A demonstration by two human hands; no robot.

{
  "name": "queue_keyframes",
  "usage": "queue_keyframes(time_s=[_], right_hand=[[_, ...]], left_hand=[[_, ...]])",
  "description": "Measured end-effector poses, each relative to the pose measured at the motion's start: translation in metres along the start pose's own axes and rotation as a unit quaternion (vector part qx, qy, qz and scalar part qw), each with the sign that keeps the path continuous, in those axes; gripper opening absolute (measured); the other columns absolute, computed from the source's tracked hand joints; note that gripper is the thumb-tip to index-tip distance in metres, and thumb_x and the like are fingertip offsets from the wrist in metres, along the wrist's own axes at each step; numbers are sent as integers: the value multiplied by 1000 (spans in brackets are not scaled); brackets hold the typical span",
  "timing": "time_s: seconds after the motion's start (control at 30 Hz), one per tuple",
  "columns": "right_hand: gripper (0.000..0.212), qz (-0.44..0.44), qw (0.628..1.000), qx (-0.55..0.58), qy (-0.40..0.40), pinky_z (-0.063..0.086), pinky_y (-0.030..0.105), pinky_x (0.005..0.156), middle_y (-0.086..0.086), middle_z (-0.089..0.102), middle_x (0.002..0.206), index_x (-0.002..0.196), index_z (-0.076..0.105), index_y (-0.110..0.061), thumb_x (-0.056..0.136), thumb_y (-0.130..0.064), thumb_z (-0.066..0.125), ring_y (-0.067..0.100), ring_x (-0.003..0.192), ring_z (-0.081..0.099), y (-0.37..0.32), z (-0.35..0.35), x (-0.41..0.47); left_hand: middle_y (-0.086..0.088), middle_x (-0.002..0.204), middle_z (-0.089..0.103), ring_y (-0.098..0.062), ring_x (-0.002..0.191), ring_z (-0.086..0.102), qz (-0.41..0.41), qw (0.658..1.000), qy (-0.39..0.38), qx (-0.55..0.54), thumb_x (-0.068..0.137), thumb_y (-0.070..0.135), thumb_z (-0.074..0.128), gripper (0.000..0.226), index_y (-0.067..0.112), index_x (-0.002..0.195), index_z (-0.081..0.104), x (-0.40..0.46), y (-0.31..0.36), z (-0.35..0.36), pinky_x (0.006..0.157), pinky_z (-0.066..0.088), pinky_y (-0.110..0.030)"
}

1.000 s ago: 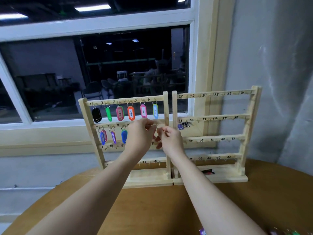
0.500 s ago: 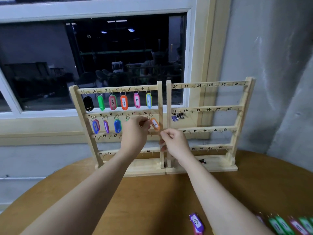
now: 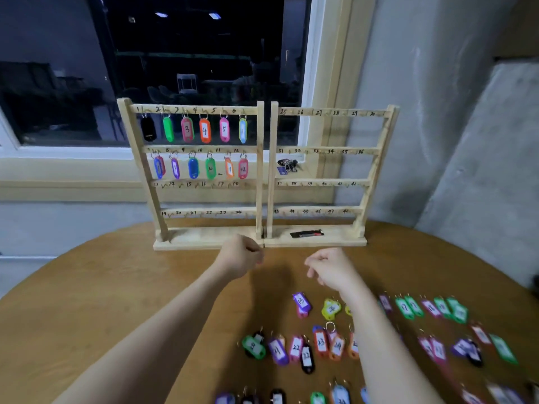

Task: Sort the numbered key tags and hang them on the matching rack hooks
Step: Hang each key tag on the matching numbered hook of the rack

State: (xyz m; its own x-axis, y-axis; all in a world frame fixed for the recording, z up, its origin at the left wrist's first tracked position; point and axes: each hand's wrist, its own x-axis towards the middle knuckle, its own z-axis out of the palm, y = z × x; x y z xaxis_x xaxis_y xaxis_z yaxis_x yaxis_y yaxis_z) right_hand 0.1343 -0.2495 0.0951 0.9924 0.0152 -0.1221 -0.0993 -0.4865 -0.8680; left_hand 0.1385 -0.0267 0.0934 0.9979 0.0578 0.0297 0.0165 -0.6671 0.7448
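Both grips hover empty above purple tag 13 point(image 3: 301, 301).

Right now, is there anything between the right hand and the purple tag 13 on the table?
Nothing visible. The right hand hovers just above and behind the purple tag 13, with only bare table between them.

Blurred tags point(image 3: 478, 345) at table's right
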Motion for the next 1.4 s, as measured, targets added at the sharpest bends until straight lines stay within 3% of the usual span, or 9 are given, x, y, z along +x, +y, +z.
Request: queue_keyframes(time_s=[0.17,0.27,0.37,0.43,0.53,0.7,1.1,1.27,1.4], right_hand=[[18,45,998,-37,8,43,25,51,-3,70,61,79,75,-10,94,-12,64,14,55,55,35,-10,-19],[18,52,997,-61,3,42,24,54,-4,70,62,77,73,-15,94,-14,66,8,50,54,43,-13,-25],[17,51,992,-112,-11,51,28,67,-2,72,71,76,73,-17,93,-20,70,15,69,65,45,-9,-26],[18,48,987,-150,-21,57,35,78,0,71,76,75,71,-20,91,-28,73,21,81,69,45,-2,-26],[25,31,967,-253,-21,56,35,75,-1,70,80,82,70,-20,89,-43,74,21,83,67,39,10,-26],[39,21,940,-340,-7,50,32,71,-4,68,91,92,69,-22,85,-60,72,17,89,62,33,23,-24],[20,12,970,-242,34,58,34,70,-3,69,79,82,68,-21,95,-37,69,17,77,65,41,25,-16],[14,38,997,-59,31,45,27,53,-5,76,74,89,69,-17,99,-25,64,10,54,58,44,5,-31],[8,88,993,72,14,36,21,44,0,78,81,103,66,-13,102,-16,59,11,54,54,55,-3,-52]], left_hand=[[-1,101,75,-14,91,64,47,993,-83,65,90,22,70,14,17,100,79,-24,-6,59,81,47,-24],[1,110,72,-12,97,59,37,993,-96,63,92,27,69,21,19,110,76,-27,-8,79,84,41,-23],[4,104,68,-11,96,58,33,994,-96,26,96,25,65,13,21,104,75,-29,-14,85,84,40,-22],[6,104,69,-10,96,61,37,995,-85,-30,97,18,64,10,18,100,73,-31,-21,83,81,41,-14],[7,105,71,-4,93,62,38,994,-80,-69,99,13,60,14,16,103,73,-35,-28,76,76,39,-1],[6,109,71,-8,103,62,59,994,-86,-41,100,17,58,16,18,105,73,-37,-31,78,89,44,-19],[11,105,70,-5,99,62,49,993,-85,-60,100,21,59,15,23,100,73,-33,-37,81,87,45,-22],[9,100,72,-10,95,66,26,989,-113,-90,94,32,68,7,27,96,73,-32,-33,85,87,51,-27],[16,102,71,-10,104,63,5,993,-112,-31,87,48,72,16,36,97,73,-31,-24,96,101,45,-38]])
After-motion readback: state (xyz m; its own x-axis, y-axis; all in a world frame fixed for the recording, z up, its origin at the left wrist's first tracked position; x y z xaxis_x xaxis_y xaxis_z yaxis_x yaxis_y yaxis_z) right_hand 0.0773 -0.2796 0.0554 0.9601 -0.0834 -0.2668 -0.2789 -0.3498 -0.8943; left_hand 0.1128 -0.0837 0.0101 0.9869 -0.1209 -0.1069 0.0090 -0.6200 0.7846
